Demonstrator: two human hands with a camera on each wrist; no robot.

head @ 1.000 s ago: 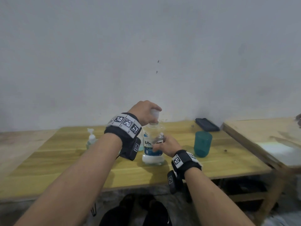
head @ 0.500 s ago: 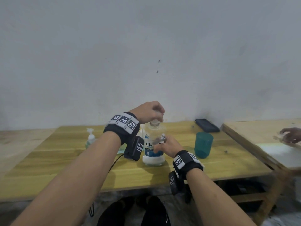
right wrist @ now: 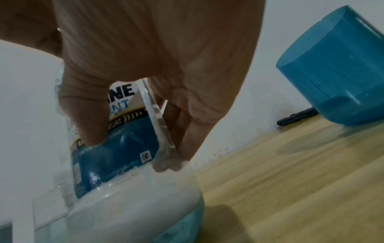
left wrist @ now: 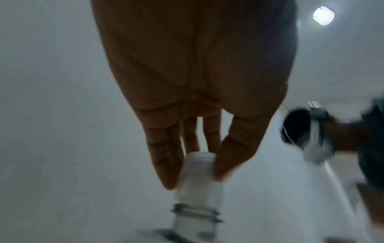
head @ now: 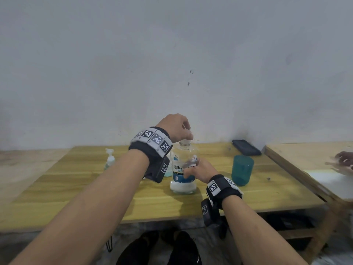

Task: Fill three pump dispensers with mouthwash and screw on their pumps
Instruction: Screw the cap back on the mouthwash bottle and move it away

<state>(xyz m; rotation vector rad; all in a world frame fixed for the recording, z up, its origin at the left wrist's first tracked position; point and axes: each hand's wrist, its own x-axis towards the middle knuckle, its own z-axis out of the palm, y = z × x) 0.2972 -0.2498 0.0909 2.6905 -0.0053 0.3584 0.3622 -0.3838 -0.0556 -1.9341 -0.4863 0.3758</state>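
Early stage: the mouthwash bottle [head: 183, 169] is steadied by the right hand [head: 200, 170]; its cap [left wrist: 199, 171] is pinched by the left hand [head: 176, 128]; one pump dispenser [head: 110, 159] is seen.

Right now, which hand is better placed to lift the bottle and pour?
The right hand. It already grips the bottle around its label, low on the body. The left hand only pinches the cap at the neck, so it is likely better for taking the cap away.
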